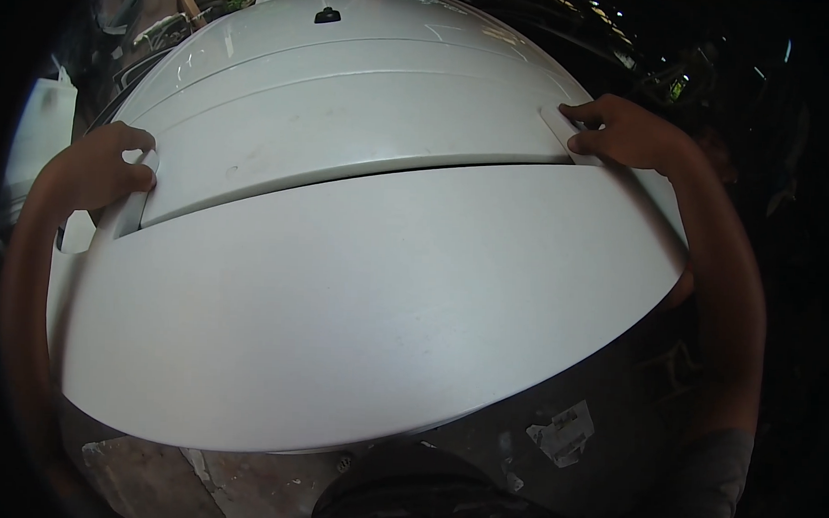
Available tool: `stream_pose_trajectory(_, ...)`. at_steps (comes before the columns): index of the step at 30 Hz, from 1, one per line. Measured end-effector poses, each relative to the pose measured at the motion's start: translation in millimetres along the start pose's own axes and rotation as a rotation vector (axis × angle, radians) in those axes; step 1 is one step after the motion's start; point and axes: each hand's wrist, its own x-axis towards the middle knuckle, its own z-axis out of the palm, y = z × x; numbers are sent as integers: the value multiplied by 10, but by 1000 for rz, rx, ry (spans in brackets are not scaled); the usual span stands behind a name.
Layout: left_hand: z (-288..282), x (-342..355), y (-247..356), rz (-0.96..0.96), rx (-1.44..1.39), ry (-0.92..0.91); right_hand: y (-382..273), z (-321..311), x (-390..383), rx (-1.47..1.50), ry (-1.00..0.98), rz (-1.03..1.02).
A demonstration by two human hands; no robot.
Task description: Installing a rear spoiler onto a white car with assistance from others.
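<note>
My left hand (89, 170) is set at the left end of the white panel (367, 303); my right hand (642, 135) is set at its right end. The panel lies between the hands and extends from them toward my body.

Left hand: thumb and forefinger are apart, their tips on the left arm (135, 211) of the panel. Right hand: thumb and forefinger are likewise apart, tips on the right arm (554, 125). The remaining fingers are largely hidden, so I cannot tell whether either hand is clamped.

The wide spacing of the hands appears to serve balance: with one contact at each end, neither side should drop or twist. Contact at the arms also leaves the broad painted face untouched.

Beyond and between the hands is the white roof (346, 120). Its near edge runs along the panel, with a dark gap (418, 169) between them. This placement seems to let both arms lie alongside the roof. A black fitting (327, 16) stands on the roof, well beyond both hands. On the floor (270, 487), nearer to me than the right hand, lies a paper scrap (564, 433).
</note>
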Motion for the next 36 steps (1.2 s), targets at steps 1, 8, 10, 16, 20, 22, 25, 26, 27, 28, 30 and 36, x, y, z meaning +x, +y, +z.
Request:
stream_pose_trajectory(1, 16, 10, -170, 48, 35, 17, -61, -1, 0, 15, -7, -29)
stream_pose_trajectory(8, -61, 68, 257, 23, -6, -87, 105, -6, -145, 73, 69, 51)
stream_pose_trajectory(10, -76, -8, 179, 14, 19, -92, -14, 24, -161, 69, 82, 80)
stream_pose_trajectory(16, -129, -17, 183, -43, 6, -114, 94, 67, -56, 123, 99, 54)
stream_pose_trajectory(20, -98, 78, 85, -14, 11, -97, 142, 78, -37, 127, 116, 12)
stream_pose_trajectory(22, -70, 86, 89, 5, -10, -78, 180, 88, -26, 147, 118, -29)
stream_pose_trajectory(25, -58, 106, 153, 3, -11, -72, 150, 23, -109, 142, 41, 22)
stream_pose_trajectory(26, -46, 118, 126, 16, -11, -73, 196, 30, -89, 141, 42, 35)
stream_pose_trajectory(27, -44, 106, 47, -2, -53, -65, 233, 73, -16, 139, 57, -5)
stream_pose_trajectory(28, -21, 96, 153, -6, -101, -62, 256, 100, 12, 131, 69, -30)
stream_pose_trajectory(30, -5, 52, 149, -53, -146, -82, 147, 111, 51, 131, 50, -37)
stream_pose_trajectory(36, 14, 147, 13, 6, -86, -23, 222, 50, 57, 58, 48, -55)
